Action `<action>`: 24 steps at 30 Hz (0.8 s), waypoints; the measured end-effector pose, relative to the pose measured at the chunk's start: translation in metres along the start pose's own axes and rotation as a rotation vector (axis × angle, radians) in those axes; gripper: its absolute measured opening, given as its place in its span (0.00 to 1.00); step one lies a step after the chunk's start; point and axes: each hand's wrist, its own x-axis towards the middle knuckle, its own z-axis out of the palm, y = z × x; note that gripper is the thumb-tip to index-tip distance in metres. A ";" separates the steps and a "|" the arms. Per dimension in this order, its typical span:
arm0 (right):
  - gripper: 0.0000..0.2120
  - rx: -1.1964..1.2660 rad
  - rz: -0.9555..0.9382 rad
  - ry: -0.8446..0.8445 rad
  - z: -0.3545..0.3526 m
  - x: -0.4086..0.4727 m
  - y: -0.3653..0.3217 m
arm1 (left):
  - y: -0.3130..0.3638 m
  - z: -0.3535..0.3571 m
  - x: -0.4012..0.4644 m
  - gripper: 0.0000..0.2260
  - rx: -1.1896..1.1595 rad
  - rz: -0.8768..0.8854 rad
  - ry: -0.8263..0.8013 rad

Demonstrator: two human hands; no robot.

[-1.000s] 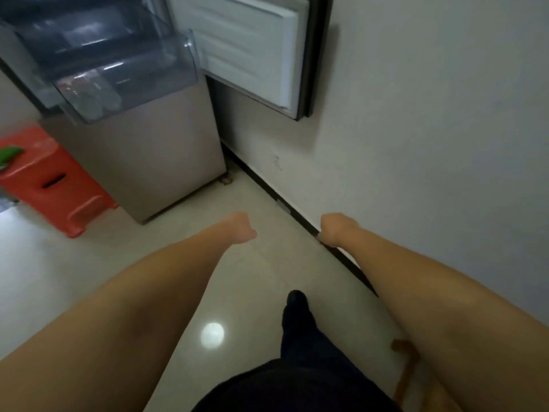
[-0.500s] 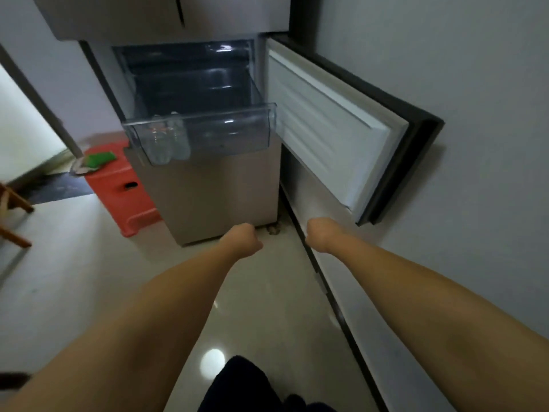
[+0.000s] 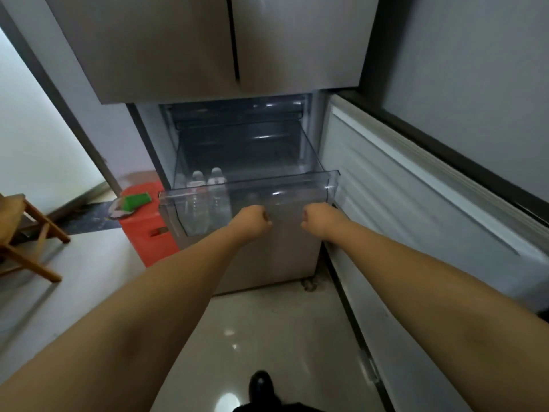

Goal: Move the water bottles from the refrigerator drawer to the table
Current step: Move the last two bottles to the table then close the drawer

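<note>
**Fists before pulled-out drawer, bottles inside**

Clear refrigerator drawer (image 3: pixel 297 188) stood pulled out, freezer door (image 3: pixel 416 185) swung open at right. Two water bottles (image 3: pixel 208 200) stood upright in the drawer's left front corner, touching each other. Left hand (image 3: pixel 252 218) and right hand (image 3: pixel 319 220) were both clenched into fists, fingers curled together, holding nothing (just before the drawer front). Red stool (image 3: pixel 148 233) stood left of the refrigerator.

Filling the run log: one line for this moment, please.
stage: reaching | left hand: fist, empty | right hand: fist, empty | water bottles: two, upright, in drawer | drawer: pulled out
</note>
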 end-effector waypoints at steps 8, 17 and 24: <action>0.13 0.069 -0.083 0.231 -0.064 0.108 -0.083 | -0.050 -0.096 0.090 0.09 -0.062 -0.109 0.201; 0.15 0.196 -0.114 -0.314 -0.038 0.210 -0.136 | -0.114 -0.106 0.136 0.20 0.158 -0.387 -0.145; 0.23 0.343 -0.054 -0.581 -0.007 0.264 -0.177 | -0.120 -0.106 0.174 0.21 0.142 -0.514 -0.231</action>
